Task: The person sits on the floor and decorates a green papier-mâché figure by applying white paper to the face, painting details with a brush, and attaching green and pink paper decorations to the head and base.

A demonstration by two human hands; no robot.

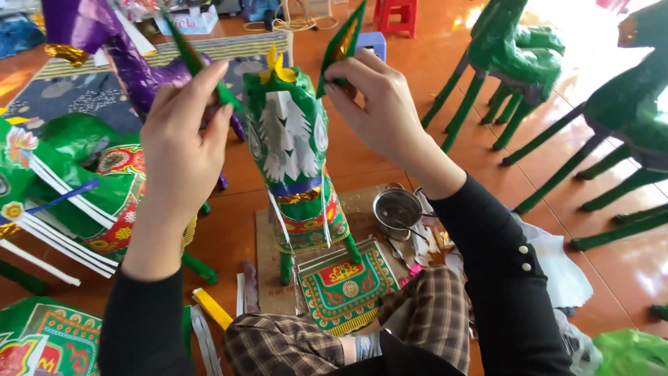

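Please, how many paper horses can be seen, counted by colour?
Green, in the hands: 1, horse with an ear in the left hand and the right hand
Green, other: 3, far horse, right horse, left horse
Purple: 1, purple horse
Total: 5

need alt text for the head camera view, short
Two hands hold green pointed ears at the head of a green paper horse: left hand, right hand. A small metal pot sits on the orange floor.

One head-worn camera looks steeply down from close above the lap; floor (pixel 390 146) fills the view ahead
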